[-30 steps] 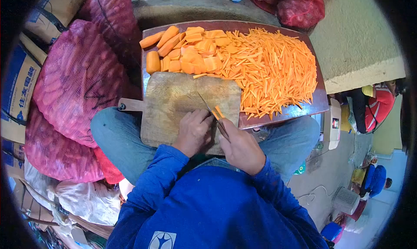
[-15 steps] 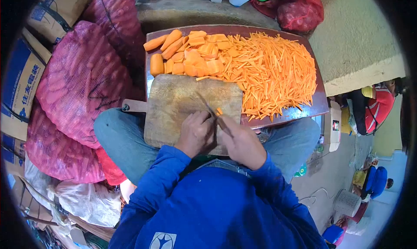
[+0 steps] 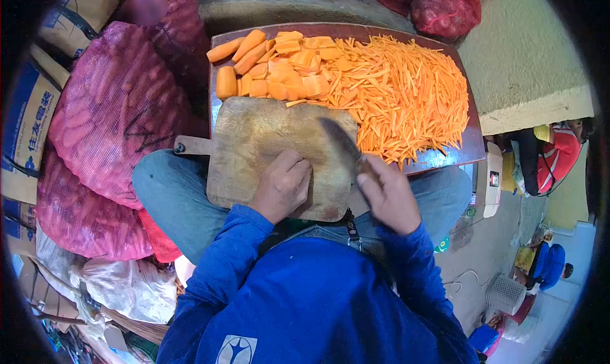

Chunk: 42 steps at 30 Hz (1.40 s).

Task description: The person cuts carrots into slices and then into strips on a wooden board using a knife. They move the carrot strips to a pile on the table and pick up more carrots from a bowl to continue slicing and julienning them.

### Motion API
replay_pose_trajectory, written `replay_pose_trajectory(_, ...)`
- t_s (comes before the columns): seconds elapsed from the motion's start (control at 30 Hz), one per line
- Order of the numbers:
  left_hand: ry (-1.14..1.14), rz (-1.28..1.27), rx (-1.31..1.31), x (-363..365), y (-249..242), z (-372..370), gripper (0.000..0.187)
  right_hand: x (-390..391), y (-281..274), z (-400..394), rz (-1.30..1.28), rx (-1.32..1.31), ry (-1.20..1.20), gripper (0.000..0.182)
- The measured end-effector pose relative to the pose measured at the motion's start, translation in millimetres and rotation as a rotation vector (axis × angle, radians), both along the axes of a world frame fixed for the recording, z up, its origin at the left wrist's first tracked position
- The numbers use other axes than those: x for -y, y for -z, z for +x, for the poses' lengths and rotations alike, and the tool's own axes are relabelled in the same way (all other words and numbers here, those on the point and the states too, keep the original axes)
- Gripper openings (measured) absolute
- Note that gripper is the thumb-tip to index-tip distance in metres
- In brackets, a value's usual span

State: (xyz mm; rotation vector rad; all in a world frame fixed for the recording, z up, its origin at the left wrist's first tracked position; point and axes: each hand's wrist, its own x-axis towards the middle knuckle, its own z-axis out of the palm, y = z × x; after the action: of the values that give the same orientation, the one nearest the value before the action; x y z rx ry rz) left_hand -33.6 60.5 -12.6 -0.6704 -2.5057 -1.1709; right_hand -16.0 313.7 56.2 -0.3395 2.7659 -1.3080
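My right hand (image 3: 389, 195) grips a knife (image 3: 341, 140) by its handle, the blade pointing up and left over the right side of a worn wooden cutting board (image 3: 248, 129). My left hand (image 3: 284, 185) rests on the lower middle of the board with its fingers curled; whatever they may hold is hidden. Just beyond the board lie carrot slabs (image 3: 286, 78) and peeled carrots (image 3: 249, 42). Beside them, to the right, is a large heap of carrot sticks (image 3: 413, 97).
Board and carrots share a dark red tabletop (image 3: 475, 145) at my lap. Net sacks (image 3: 121, 116) and cardboard boxes (image 3: 28, 119) crowd the left. A concrete ledge (image 3: 534, 103) runs at right. Farther right, a person in blue (image 3: 549, 265) is near a grey basket (image 3: 505, 293).
My right hand has moved right with the knife, away from my left hand. The small orange piece beside the blade no longer shows on the board. The view has shifted slightly.
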Motion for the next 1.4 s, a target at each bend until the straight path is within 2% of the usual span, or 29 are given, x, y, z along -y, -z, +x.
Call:
replay_pose_trajectory(0.1, 0.003, -0.008, -0.004, -1.6, -2.4, -2.2, 0.011, -26.8, -4.7, -25.3, 0.109, -0.128, 0.081, 0.039)
replay_pose_trajectory(0.17, -0.005, 0.01, 0.027, -3.6, -4.9, -2.4, 0.01, -36.5, -18.1, -30.4, 0.081, -0.097, 0.104, 0.039)
replay_pose_trajectory(0.23, -0.026, 0.055, 0.203, -3.7, -7.2, -2.8, 0.011, -39.7, -26.4, -31.2, 0.075, -0.173, 0.106, 0.038)
replay_pose_trajectory(0.4, -0.027, 0.079, 0.222, -6.8, -20.6, -19.1, 0.012, -37.1, -10.7, -34.7, -0.004, -0.166, 0.092, 0.043)
replay_pose_trajectory(0.5, -0.04, 0.03, 0.202, -3.8, -36.6, -39.7, 0.018, -34.5, 19.8, -36.8, -0.153, -0.13, 0.071, 0.045)
replay_pose_trajectory(0.57, -0.064, -0.007, 0.214, -2.2, -43.8, -60.5, 0.023, -33.0, 36.2, -36.7, -0.496, 0.001, 0.139, 0.046)
replay_pose_trajectory(0.63, -0.08, -0.191, -0.137, -2.9, -47.0, -88.4, 0.032, -34.3, 37.9, -35.3, -0.601, 0.033, 0.11, 0.048)
replay_pose_trajectory(0.7, -0.079, -0.22, -0.119, -8.2, -44.1, -111.1, 0.04, -37.3, 35.1, -32.7, -0.67, 0.194, 0.157, 0.049)
replay_pose_trajectory(0.77, -0.099, -0.465, -0.229, -17.0, -47.0, -128.0, 0.047, -37.4, 36.6, -30.9, -0.656, 0.185, 0.149, 0.049)
replay_pose_trajectory(0.87, -0.092, -0.62, -0.218, -18.7, -28.9, -148.6, 0.055, -35.5, 44.9, -29.4, -0.629, 0.14, 0.12, 0.048)
replay_pose_trajectory(0.97, -0.091, -0.564, -0.194, -17.0, -19.5, -155.8, 0.056, -35.5, 55.1, -31.0, -0.559, 0.024, 0.095, 0.049)
replay_pose_trajectory(1.07, -0.086, -0.476, -0.188, -13.3, -20.2, -156.1, 0.057, -33.4, 49.4, -31.0, -0.503, 0.091, 0.086, 0.049)
replay_pose_trajectory(1.17, -0.102, -0.354, -0.251, -11.6, -29.2, -149.7, 0.056, -29.4, 50.2, -31.9, -0.561, 0.058, 0.079, 0.048)
replay_pose_trajectory(1.3, -0.123, -0.213, -0.245, -14.0, -47.5, -114.7, 0.056, -30.8, 39.7, -30.4, -0.561, 0.17, 0.117, 0.047)
replay_pose_trajectory(1.37, -0.076, -0.152, -0.035, -13.0, -47.2, -85.0, 0.054, -31.5, 39.0, -29.0, -0.538, 0.222, 0.132, 0.047)
replay_pose_trajectory(1.4, -0.081, -0.145, -0.032, -13.5, -43.3, -69.4, 0.054, -31.3, 41.3, -28.6, -0.527, 0.183, 0.105, 0.047)
